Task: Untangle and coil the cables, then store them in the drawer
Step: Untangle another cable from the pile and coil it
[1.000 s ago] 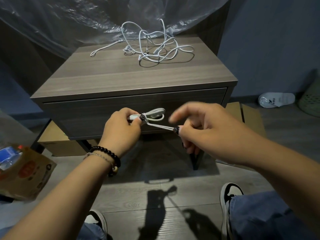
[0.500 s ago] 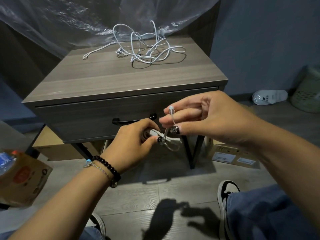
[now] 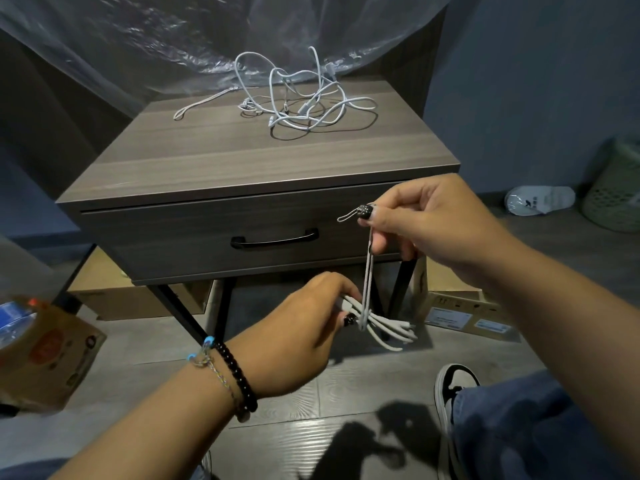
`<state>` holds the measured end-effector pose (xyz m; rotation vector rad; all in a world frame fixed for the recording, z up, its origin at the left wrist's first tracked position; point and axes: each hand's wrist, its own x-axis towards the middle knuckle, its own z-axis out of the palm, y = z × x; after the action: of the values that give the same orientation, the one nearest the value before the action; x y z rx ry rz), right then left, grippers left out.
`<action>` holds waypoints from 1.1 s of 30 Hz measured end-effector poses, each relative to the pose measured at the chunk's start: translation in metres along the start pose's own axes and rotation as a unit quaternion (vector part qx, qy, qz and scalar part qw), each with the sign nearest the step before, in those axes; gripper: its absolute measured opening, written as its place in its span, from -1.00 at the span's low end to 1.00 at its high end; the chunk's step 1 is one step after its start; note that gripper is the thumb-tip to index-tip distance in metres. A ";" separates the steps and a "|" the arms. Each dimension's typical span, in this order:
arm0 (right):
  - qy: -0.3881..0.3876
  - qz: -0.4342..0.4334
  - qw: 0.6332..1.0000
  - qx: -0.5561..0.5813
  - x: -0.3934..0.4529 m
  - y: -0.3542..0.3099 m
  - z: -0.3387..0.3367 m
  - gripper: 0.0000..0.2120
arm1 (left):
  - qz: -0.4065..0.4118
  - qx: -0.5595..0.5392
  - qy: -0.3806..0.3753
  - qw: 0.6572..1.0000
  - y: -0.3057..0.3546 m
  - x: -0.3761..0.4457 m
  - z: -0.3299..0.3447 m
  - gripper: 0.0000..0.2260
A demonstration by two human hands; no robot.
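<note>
My left hand (image 3: pixel 304 327) grips a small coiled bundle of white cable (image 3: pixel 388 327) below the nightstand's drawer front. Higher up, my right hand (image 3: pixel 422 223) pinches the loose end of that same cable (image 3: pixel 367 268), a doubled strand stretched taut down to the bundle. A tangle of white cables (image 3: pixel 298 98) lies on the back of the nightstand top (image 3: pixel 242 168). The drawer (image 3: pixel 207 237) is closed, its black handle (image 3: pixel 275 237) between my hands and the left edge.
Flattened cardboard boxes (image 3: pixel 464 313) lie on the floor under and right of the nightstand. A paper bag with a bottle (image 3: pixel 41 348) stands at the left. A white slipper (image 3: pixel 540 200) and a green basket (image 3: pixel 616 192) sit at the right wall. My shoe (image 3: pixel 453 386) is below.
My left hand has dropped lower with the bundle. My right hand has pulled the cable's end up and to the right, stretching it taut.
</note>
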<state>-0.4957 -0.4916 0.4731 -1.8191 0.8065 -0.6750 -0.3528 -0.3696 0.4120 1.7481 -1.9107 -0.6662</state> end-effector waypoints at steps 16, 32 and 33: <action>-0.116 0.275 0.918 0.262 0.012 0.019 0.021 -0.75 | 0.042 -0.431 0.107 0.895 0.006 -0.009 -0.012 -0.80; -0.151 0.229 0.894 0.354 0.006 0.007 0.015 -0.93 | -0.118 -0.691 0.259 0.664 0.017 0.009 -0.032 -0.86; -0.172 0.219 0.903 0.328 0.005 0.007 0.015 -0.93 | -0.122 -0.689 0.265 0.663 0.017 0.011 -0.032 -0.86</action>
<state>-0.4829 -0.4895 0.4615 -1.0464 0.6152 -0.2632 -0.3470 -0.3811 0.4475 0.9007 -0.3389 -1.0934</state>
